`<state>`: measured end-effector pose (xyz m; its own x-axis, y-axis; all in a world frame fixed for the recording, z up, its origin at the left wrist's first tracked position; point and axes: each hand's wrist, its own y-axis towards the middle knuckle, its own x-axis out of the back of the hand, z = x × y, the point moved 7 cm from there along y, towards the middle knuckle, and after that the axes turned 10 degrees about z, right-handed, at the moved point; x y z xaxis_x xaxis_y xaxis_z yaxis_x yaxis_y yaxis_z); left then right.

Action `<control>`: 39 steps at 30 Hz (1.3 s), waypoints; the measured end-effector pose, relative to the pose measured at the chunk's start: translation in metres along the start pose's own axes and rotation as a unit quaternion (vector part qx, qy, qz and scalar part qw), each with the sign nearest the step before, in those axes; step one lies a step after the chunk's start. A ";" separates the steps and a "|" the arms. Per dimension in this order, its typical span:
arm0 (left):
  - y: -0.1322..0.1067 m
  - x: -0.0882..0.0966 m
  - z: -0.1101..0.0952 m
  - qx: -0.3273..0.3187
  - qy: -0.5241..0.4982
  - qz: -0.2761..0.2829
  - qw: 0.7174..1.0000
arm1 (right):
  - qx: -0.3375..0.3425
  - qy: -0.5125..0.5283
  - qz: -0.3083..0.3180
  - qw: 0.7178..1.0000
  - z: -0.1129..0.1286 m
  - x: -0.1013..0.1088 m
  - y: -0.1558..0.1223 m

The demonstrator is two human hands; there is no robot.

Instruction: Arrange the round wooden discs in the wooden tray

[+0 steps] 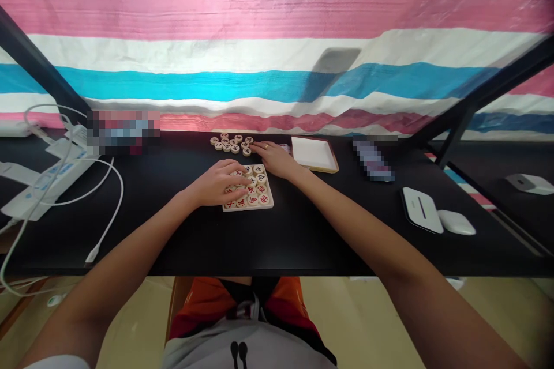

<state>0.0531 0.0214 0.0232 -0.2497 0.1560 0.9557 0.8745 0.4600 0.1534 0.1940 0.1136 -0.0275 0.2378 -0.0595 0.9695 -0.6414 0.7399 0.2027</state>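
Head view: on the counter [285, 248], a tray [269, 187] of game pieces [252, 200] is being covered by the left hand [216, 183]; loose pieces [235, 149] beyond are being reached by the right hand [277, 159]. Hands apart; grip can't be told. Best handling: tray being steadied lightly, pieces being taken by rims.

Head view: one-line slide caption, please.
Left hand over a white tray of round pieces, right hand at loose pieces on a black table.

One view is taken from the person's head, directed forward and down. The black desk [303, 242] is seen from near above across mid-frame, the orange shorts [288, 302] at bottom centre, the striped tarpaulin [216, 8] along the top.
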 end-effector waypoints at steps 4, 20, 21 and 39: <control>0.003 -0.003 -0.006 -0.004 0.009 0.027 1.000 | -0.022 -0.016 -0.008 1.000 0.000 0.005 0.004; -0.002 -0.003 0.030 0.106 0.016 -0.040 0.993 | 0.007 0.170 -0.110 0.979 0.056 0.054 -0.068; -0.003 -0.004 0.034 0.120 0.017 -0.041 0.992 | 0.030 0.179 -0.086 0.980 0.063 0.053 -0.070; -0.009 -0.010 0.053 0.177 -0.007 -0.014 0.984 | 0.101 0.133 -0.025 0.986 0.077 0.046 -0.068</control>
<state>0.0254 0.0617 -0.0015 -0.2804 0.1495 0.9482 0.6685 0.7392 0.0812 0.1921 0.0089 0.0144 0.4381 0.1046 0.8928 -0.7500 0.5901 0.2989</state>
